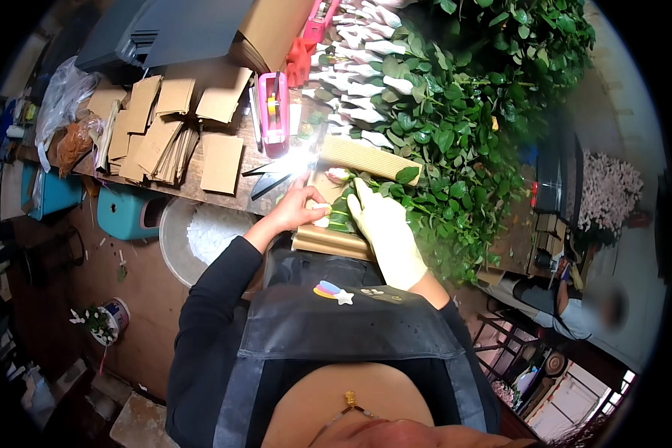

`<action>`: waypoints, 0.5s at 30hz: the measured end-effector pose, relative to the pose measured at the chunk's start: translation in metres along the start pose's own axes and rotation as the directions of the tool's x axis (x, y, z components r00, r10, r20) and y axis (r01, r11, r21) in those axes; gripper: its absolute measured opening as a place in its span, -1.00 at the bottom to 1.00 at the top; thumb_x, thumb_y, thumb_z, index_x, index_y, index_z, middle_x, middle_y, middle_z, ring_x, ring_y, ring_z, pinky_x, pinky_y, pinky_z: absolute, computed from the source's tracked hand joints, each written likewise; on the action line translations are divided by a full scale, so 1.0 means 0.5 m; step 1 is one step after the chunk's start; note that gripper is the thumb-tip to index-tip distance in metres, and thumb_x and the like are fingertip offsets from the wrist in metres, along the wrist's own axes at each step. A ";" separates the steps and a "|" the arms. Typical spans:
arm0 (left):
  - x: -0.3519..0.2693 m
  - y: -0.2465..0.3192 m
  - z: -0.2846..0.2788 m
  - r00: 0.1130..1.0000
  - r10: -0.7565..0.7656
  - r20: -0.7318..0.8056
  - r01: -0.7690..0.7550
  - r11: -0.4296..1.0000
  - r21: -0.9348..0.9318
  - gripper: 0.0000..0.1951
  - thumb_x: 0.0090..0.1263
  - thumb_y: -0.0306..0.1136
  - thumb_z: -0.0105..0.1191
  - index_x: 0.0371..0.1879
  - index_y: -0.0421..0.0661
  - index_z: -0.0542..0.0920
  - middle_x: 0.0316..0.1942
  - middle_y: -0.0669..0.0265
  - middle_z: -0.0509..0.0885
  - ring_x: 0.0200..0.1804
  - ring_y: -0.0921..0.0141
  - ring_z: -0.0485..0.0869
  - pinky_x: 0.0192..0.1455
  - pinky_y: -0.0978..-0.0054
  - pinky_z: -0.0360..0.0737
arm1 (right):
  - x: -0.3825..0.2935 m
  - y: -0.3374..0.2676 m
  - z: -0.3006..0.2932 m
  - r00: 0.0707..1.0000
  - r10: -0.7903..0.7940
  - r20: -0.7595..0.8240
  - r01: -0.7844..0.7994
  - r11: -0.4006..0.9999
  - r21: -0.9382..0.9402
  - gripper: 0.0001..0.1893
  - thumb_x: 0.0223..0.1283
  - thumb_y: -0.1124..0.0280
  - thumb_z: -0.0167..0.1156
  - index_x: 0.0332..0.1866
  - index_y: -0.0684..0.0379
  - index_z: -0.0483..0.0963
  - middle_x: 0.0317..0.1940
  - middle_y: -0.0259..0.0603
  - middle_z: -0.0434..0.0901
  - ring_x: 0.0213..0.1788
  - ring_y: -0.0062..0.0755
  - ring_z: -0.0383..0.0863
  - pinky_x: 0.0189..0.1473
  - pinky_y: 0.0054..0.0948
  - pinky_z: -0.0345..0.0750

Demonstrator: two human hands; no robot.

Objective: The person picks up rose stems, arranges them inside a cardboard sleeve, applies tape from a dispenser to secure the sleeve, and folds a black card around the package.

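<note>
My bare left hand (298,208) is at the table's front edge, its thumb and fingers closed at a pale rose bud (321,222). Green leafy stems (341,215) run from there towards my right hand (389,229), which wears a pale yellow glove. Its index finger and thumb are apart over the leaves; whether its hidden fingers grip a stem cannot be told. A pink rose (337,175) lies just beyond my hands. Brown wrapping card (331,187) lies beneath, with a corrugated strip (369,159) at its far side and a folded edge (333,242) nearest me.
Net-sleeved roses (364,73) with dense foliage (448,129) cover the right. Left are scissors (271,182) under glare, a pink tape dispenser (274,115) and cardboard pieces (165,145). Below stand a bin (173,246) and turquoise stool (120,213). Another person (571,316) is far right.
</note>
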State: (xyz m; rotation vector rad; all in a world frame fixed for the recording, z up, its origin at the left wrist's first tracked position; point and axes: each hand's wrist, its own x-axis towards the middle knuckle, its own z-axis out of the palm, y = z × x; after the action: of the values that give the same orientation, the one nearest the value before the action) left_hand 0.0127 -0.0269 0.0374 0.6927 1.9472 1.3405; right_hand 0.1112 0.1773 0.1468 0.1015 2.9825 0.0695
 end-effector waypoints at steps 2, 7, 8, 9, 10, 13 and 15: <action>0.001 0.001 0.003 1.000 -0.009 -0.003 0.009 1.000 0.023 -0.73 0.21 -0.21 0.50 -0.24 -0.08 0.75 0.55 -0.36 0.23 0.70 -0.11 0.06 0.64 0.10 0.18 | 0.020 -0.001 0.026 0.993 0.116 0.016 -0.117 0.992 0.040 -0.59 0.50 0.00 0.11 0.20 0.05 0.60 -0.38 -0.11 0.76 -0.35 -0.07 0.80 -0.25 -0.12 0.70; -0.009 -0.003 0.002 0.999 0.004 -0.038 -0.002 0.998 0.059 -0.70 0.19 -0.23 0.51 -0.22 -0.10 0.72 0.56 -0.31 0.25 0.67 -0.08 0.15 0.62 0.13 0.23 | 0.057 0.015 0.019 0.991 -0.037 0.129 -0.007 0.947 0.321 -0.65 0.49 -0.01 0.12 -0.12 0.05 0.65 -0.33 -0.04 0.77 -0.28 -0.02 0.79 -0.17 -0.07 0.68; -0.011 -0.008 0.002 0.999 0.003 -0.048 0.001 0.996 0.084 -0.68 0.19 -0.24 0.51 -0.19 -0.10 0.71 0.56 -0.29 0.26 0.66 -0.07 0.19 0.61 0.14 0.24 | 0.052 0.015 0.009 0.982 -0.088 0.168 0.019 0.926 0.376 -0.66 0.48 -0.01 0.12 -0.14 0.04 0.64 -0.33 -0.06 0.77 -0.27 -0.01 0.79 -0.16 -0.06 0.67; -0.009 -0.011 0.007 0.999 0.008 -0.053 -0.002 0.995 0.101 -0.66 0.18 -0.25 0.52 -0.17 -0.10 0.70 0.56 -0.26 0.27 0.64 -0.07 0.23 0.60 0.16 0.26 | 0.046 0.020 0.002 0.969 -0.134 0.207 0.034 0.905 0.423 -0.66 0.47 -0.01 0.12 -0.17 0.04 0.63 -0.32 -0.09 0.78 -0.27 0.00 0.79 -0.15 -0.05 0.66; -0.007 -0.017 0.010 0.997 0.032 -0.073 -0.027 0.997 0.072 -0.62 0.18 -0.23 0.52 -0.11 -0.09 0.68 0.55 -0.29 0.27 0.63 -0.09 0.24 0.61 0.16 0.26 | 0.044 0.020 0.017 0.966 -0.137 0.221 0.033 0.908 0.417 -0.64 0.49 -0.03 0.09 -0.16 0.05 0.63 -0.27 -0.08 0.78 -0.22 0.01 0.79 -0.11 -0.04 0.66; -0.001 -0.001 0.004 0.996 0.034 -0.083 -0.038 0.998 -0.046 -0.49 0.18 -0.20 0.51 0.08 -0.05 0.61 0.53 -0.33 0.27 0.61 -0.13 0.25 0.61 0.17 0.25 | 0.034 0.012 0.049 0.988 -0.113 0.107 0.056 0.900 0.432 -0.63 0.51 -0.03 0.07 -0.15 0.05 0.62 -0.28 -0.08 0.78 -0.23 0.02 0.79 -0.12 -0.04 0.66; -0.001 0.015 0.002 0.999 -0.014 -0.036 0.010 0.994 -0.112 -0.45 0.19 -0.23 0.49 0.16 -0.02 0.58 0.52 -0.31 0.26 0.62 -0.13 0.22 0.61 0.16 0.25 | 0.034 0.013 0.055 0.988 -0.144 0.059 0.109 0.913 0.393 -0.71 0.47 0.06 0.11 -0.16 0.04 0.62 -0.30 -0.10 0.78 -0.28 0.03 0.78 -0.15 -0.05 0.66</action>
State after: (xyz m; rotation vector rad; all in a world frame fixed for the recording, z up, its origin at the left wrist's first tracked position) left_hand 0.0142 -0.0243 0.0442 0.6050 1.8859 1.4520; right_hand 0.0991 0.1863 0.1172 -0.0436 2.8632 -0.5312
